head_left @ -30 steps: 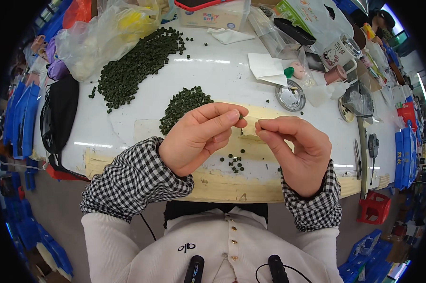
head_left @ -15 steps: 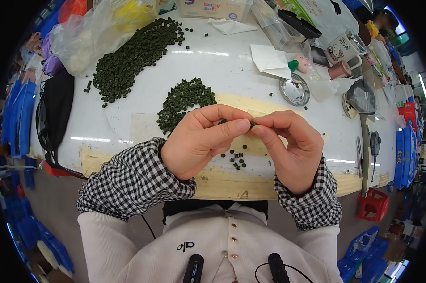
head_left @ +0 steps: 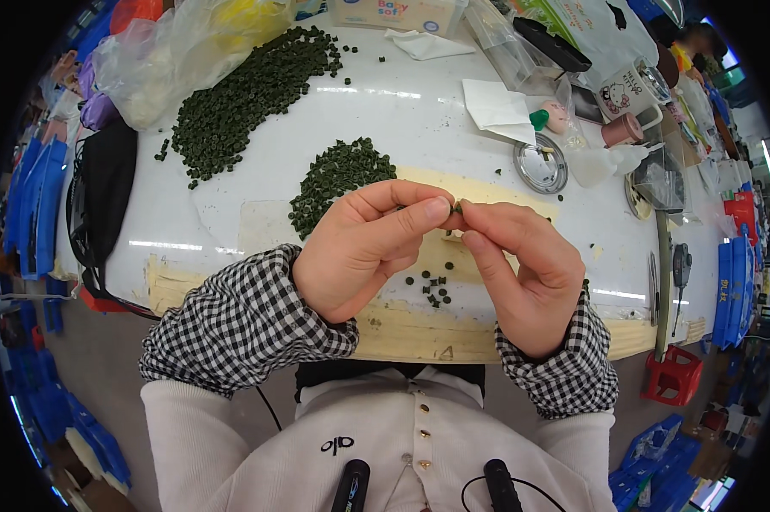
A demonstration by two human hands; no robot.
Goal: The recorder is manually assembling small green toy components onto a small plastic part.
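A small dark green part (head_left: 456, 207) sits at the meeting fingertips of both hands, mostly covered by them. My left hand (head_left: 355, 243) pinches it between thumb and forefinger. From the other side my right hand (head_left: 530, 273) closes its curled fingers on it, the thumb tip a little lower. Several loose round green pieces (head_left: 436, 281) lie on the table below the hands. Just beyond my left hand is a small pile of green pieces (head_left: 338, 181). A larger heap of dark green pieces (head_left: 244, 107) spreads farther back on the left.
Clear plastic bags (head_left: 159, 72) and a black cloth item (head_left: 107, 200) lie at the left. Back right are a white paper sheet (head_left: 497, 111), a round metal lid (head_left: 540, 168), a mug (head_left: 625, 90) and a thread spool (head_left: 621, 130). Tweezers (head_left: 654, 286) and a screwdriver-like tool (head_left: 681, 269) lie far right.
Both hands' fingertips have moved slightly away from me. My right thumb has dropped a little from its forefinger, and more of the small green part shows. The piles look the same.
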